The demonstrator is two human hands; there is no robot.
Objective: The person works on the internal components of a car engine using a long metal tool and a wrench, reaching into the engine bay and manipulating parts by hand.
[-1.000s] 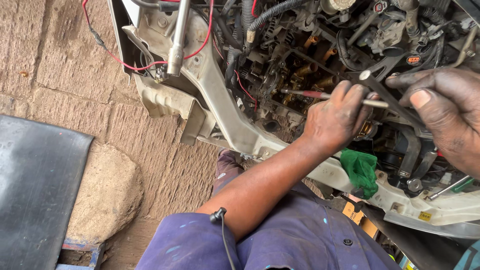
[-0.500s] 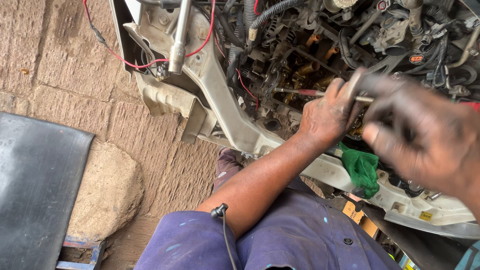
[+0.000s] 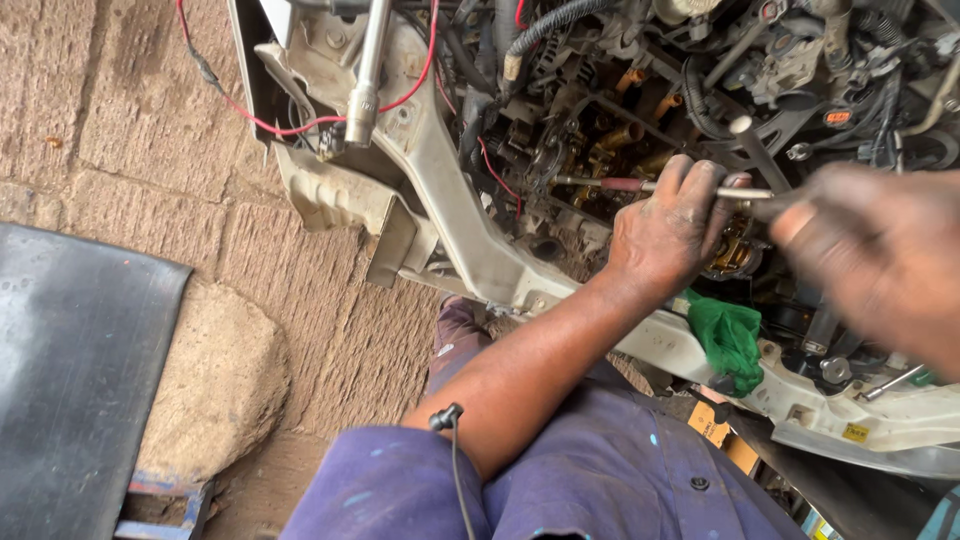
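Note:
My left hand is closed around a thin metal rod tool with a red band, which lies level over the greasy open engine. My forearm reaches up to it from a purple sleeve. My right hand is blurred at the right, with its fingertips at the rod's right end. The blur hides whether they grip it. A green rag hangs over the white front crossmember just below my left hand.
A chrome socket extension stands in the frame at top, with a red wire looping beside it. A black panel and a rounded stone lie on the brick paving at left. Hoses and cables crowd the engine bay.
My right hand has swung from above the rod, down across the view, and back up to the rod's right end. My left hand has kept its grip and barely shifted.

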